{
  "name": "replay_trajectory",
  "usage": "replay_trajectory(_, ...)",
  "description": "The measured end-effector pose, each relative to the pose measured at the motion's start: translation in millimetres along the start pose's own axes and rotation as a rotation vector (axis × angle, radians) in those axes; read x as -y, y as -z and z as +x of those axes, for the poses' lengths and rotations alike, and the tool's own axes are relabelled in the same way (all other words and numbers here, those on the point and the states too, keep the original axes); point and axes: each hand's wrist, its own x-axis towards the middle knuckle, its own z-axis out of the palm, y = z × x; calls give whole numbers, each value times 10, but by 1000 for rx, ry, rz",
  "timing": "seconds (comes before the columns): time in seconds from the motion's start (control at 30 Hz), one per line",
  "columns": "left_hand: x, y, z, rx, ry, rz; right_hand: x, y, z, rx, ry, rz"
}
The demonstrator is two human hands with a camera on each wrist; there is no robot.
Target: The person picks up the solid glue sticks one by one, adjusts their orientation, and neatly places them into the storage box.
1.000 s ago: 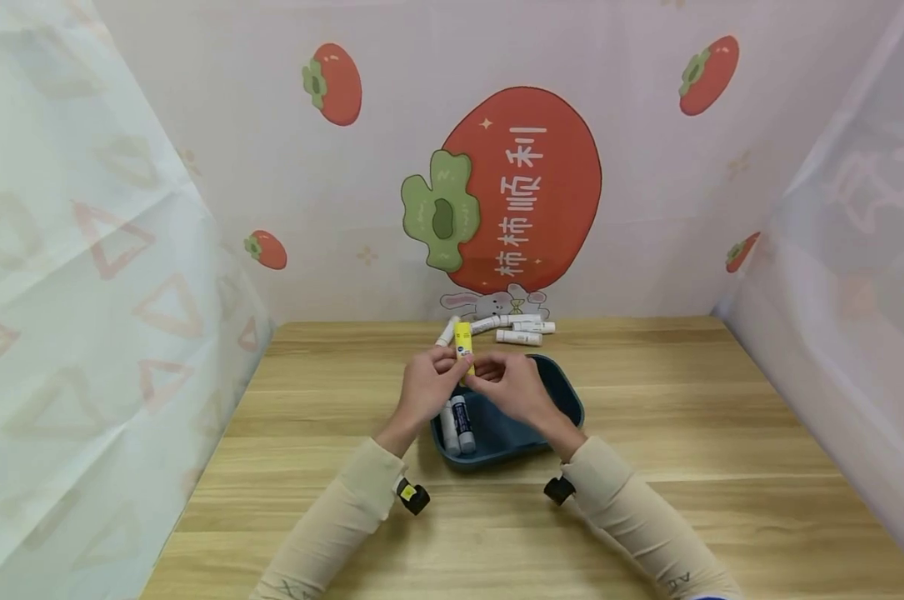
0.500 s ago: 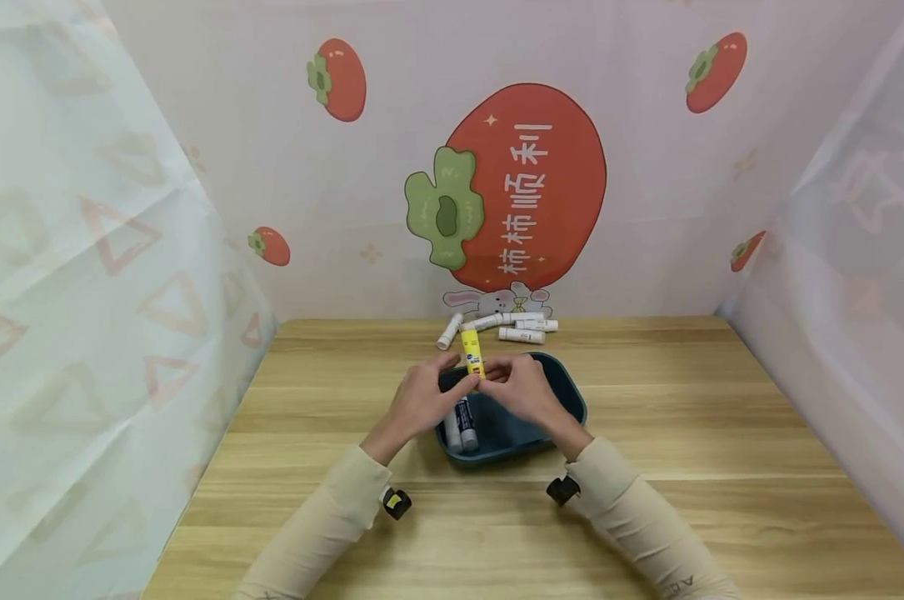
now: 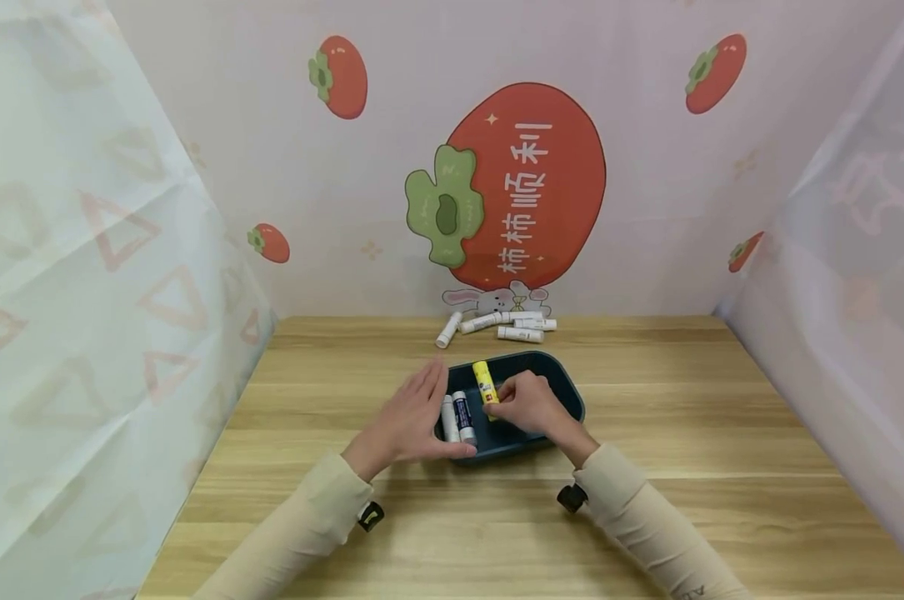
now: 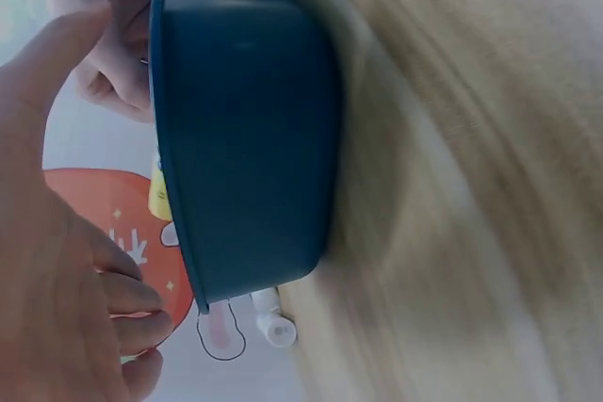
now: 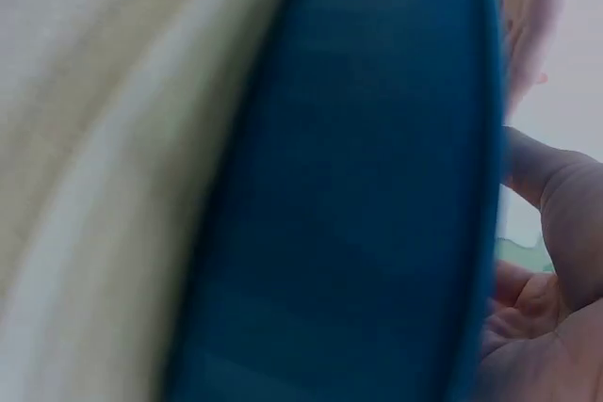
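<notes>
In the head view a yellow glue stick is pinched by my right hand inside a dark blue tray. My left hand is at the tray's left side, fingers straight and thumb spread along the near rim. Between that thumb and fingers, two sticks lie side by side in the tray: a white one and one with a navy label. The left wrist view shows the tray's outer wall beside the left hand. The right wrist view is blurred, and the tray wall hides the right fingertips.
Several white glue sticks lie at the back of the wooden table, near the printed backdrop. Patterned sheets hang at the left and right of the table.
Both hands held the yellow glue stick above the tray. The left hand has let go and moved left and nearer; the right hand has lowered the stick into the tray.
</notes>
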Motion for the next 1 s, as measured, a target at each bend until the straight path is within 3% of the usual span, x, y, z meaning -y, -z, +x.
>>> replay_trajectory(0.37,34,-194,-61,6,-8,-28,-61,-188,48,107,-54,-97)
replay_trajectory(1.0,62,-211,-107,7,21,-45,43,-240,55,193,-25,-125)
